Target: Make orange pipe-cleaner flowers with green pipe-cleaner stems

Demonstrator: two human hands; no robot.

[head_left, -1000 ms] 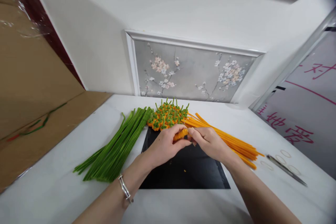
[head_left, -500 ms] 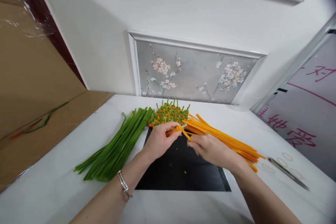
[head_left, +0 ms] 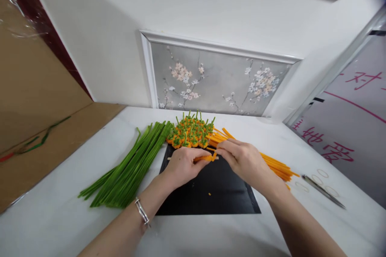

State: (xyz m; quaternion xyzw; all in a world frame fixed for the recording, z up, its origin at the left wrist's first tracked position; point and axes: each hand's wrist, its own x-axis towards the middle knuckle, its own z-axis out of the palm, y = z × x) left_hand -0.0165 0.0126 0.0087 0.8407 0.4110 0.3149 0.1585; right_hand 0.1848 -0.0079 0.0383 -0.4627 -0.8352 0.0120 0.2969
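Note:
My left hand [head_left: 183,165] is closed around a thin pale stick [head_left: 217,158] that lies level, its ends poking out on both sides. An orange pipe cleaner [head_left: 203,158] is coiled around this stick. Just to the right, my right hand [head_left: 245,161] pinches the loose end of the same pipe cleaner between thumb and fingers. Both hands are above a black mat [head_left: 208,198]. Behind them sits a cluster of small fuzzy orange pieces with green tops [head_left: 190,131]. Loose orange pipe cleaners [head_left: 276,166] lie partly hidden under my right hand and forearm.
A bundle of green pipe cleaners [head_left: 129,168] lies to the left on the white table [head_left: 99,233]. At right are a slim silver pointed tool [head_left: 324,192] and several thin rubber bands [head_left: 317,180]. Cardboard [head_left: 36,148] borders the left; a wall panel [head_left: 217,76] stands behind.
My right hand has risen and turned, bringing the pipe cleaner's end up beside the stick. The left hand has lowered slightly, and the stick now lies level. The view has shifted a little.

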